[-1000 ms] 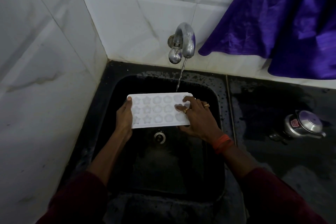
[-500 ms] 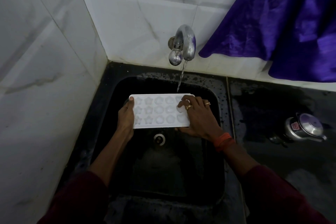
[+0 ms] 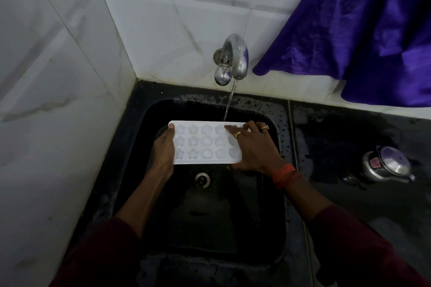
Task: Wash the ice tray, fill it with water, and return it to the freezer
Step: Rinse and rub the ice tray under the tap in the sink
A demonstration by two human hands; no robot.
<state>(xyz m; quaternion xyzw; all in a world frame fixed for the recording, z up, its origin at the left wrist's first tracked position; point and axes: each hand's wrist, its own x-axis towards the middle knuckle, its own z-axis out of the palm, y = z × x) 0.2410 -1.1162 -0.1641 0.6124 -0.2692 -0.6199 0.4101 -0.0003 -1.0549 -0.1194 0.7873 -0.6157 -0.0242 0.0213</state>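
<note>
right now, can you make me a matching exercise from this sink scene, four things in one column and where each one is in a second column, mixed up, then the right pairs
Things:
1. ice tray
2. tap
3. purple cloth
4. metal kettle

Places:
A. hanging at the upper right, over the tiled wall
B. on the dark counter right of the sink
C. held over the sink by the left hand and the right hand
D. on the back wall, running water

Pairs: 1-C, 2-D, 3-A, 4-B
</note>
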